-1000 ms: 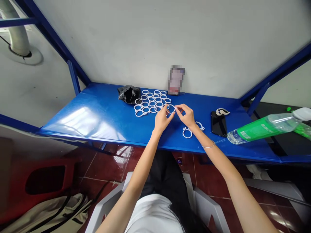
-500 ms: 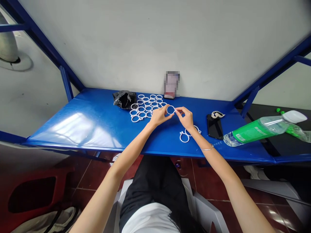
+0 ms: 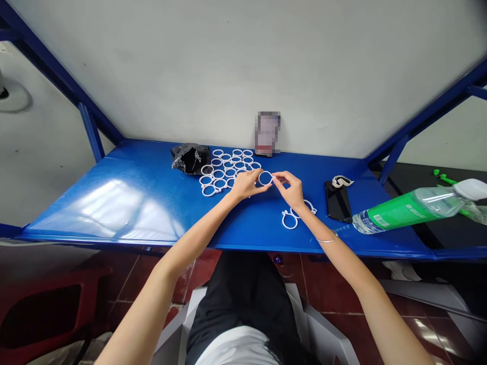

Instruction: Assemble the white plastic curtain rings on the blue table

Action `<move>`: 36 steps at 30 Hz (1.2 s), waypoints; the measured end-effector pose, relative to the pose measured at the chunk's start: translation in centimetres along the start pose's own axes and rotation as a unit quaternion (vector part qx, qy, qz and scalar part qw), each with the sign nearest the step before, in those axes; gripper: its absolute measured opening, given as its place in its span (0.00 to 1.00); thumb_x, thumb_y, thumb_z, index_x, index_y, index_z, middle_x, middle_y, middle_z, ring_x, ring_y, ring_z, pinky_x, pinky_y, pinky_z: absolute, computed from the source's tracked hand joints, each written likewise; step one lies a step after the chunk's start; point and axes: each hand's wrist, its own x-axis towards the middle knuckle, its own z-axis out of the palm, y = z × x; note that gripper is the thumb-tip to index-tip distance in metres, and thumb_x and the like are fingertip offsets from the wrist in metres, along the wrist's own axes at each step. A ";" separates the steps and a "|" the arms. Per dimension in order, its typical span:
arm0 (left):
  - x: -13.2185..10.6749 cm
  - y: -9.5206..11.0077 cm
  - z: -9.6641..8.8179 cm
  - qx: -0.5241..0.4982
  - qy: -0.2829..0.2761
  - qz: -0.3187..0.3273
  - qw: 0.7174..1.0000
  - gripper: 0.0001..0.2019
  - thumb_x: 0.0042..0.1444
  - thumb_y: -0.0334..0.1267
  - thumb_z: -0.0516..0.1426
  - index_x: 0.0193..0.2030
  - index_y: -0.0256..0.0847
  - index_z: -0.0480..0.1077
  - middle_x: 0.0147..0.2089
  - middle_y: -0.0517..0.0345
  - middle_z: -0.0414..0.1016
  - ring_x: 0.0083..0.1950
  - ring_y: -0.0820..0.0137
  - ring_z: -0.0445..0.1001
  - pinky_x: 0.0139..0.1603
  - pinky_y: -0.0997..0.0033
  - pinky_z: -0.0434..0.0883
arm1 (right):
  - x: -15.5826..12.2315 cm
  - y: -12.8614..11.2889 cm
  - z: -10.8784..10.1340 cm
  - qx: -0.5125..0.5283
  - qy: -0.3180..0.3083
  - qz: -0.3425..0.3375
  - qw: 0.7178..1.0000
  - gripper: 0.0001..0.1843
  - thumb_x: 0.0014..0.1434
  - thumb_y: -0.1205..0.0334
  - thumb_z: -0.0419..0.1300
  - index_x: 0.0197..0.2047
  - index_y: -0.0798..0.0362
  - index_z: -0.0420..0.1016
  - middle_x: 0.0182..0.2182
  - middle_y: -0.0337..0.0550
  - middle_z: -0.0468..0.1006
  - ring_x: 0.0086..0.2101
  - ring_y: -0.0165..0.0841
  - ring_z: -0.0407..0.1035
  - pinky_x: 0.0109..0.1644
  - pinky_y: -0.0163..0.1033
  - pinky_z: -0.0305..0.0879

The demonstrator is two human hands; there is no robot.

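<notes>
Between my two hands a white plastic ring (image 3: 259,178) is held just above the blue table. My left hand (image 3: 245,185) grips its left side between thumb and fingers. At the ring's right edge, my right hand (image 3: 289,187) pinches a small part that its fingertips mostly cover. Several similar white rings (image 3: 218,174) lie spread on the table to the left, some partly behind my left hand. A few more loose rings (image 3: 289,220) lie below my right hand, partly hidden by the wrist.
A torn black plastic bag (image 3: 190,158) lies beside the spread rings. A blurred-out phone-like object (image 3: 267,134) leans on the wall. At right are a black phone (image 3: 338,202), a white strap-like item (image 3: 342,181) and a tilted bottle with a green label (image 3: 407,209). Blue frame bars flank the table (image 3: 140,213).
The view has shifted slightly. Both hands still hold the same ring at nearly the same place, with the right fingers a little changed at its edge.
</notes>
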 end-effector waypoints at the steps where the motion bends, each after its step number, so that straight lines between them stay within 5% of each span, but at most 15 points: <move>1: 0.0 0.1 -0.1 -0.006 0.004 0.003 1.000 0.23 0.56 0.54 0.60 0.48 0.37 0.71 0.29 0.57 0.75 0.30 0.69 0.76 0.29 0.75 0.65 | 0.0 -0.2 0.0 0.005 0.002 0.003 1.000 0.13 0.64 0.50 0.59 0.40 0.50 0.79 0.37 0.44 0.82 0.34 0.35 0.76 0.36 0.40 0.75; 13: -0.3 1.7 0.4 -0.306 0.008 -0.037 0.951 0.26 0.59 0.49 0.59 0.61 0.39 0.65 0.45 0.52 0.78 0.40 0.71 0.78 0.43 0.72 0.76 | -0.4 -1.4 0.0 -0.007 0.023 -0.032 0.999 0.11 0.65 0.51 0.59 0.40 0.48 0.78 0.36 0.44 0.81 0.33 0.35 0.76 0.36 0.42 0.76; 26: -0.6 2.6 0.4 -0.395 -0.019 -0.083 0.915 0.27 0.55 0.56 0.62 0.52 0.36 0.67 0.48 0.46 0.77 0.39 0.69 0.79 0.42 0.69 0.78 | -0.6 -1.2 0.5 0.014 0.005 -0.034 0.999 0.11 0.65 0.53 0.58 0.41 0.48 0.78 0.38 0.44 0.82 0.38 0.36 0.77 0.37 0.41 0.76; 36: -0.4 2.2 -0.6 -0.314 -0.051 -0.039 0.947 0.21 0.56 0.55 0.60 0.43 0.38 0.68 0.34 0.56 0.78 0.30 0.71 0.77 0.33 0.72 0.75 | -0.8 -1.2 0.7 0.019 -0.010 -0.020 1.000 0.12 0.65 0.51 0.58 0.40 0.48 0.79 0.36 0.43 0.82 0.35 0.35 0.76 0.38 0.41 0.76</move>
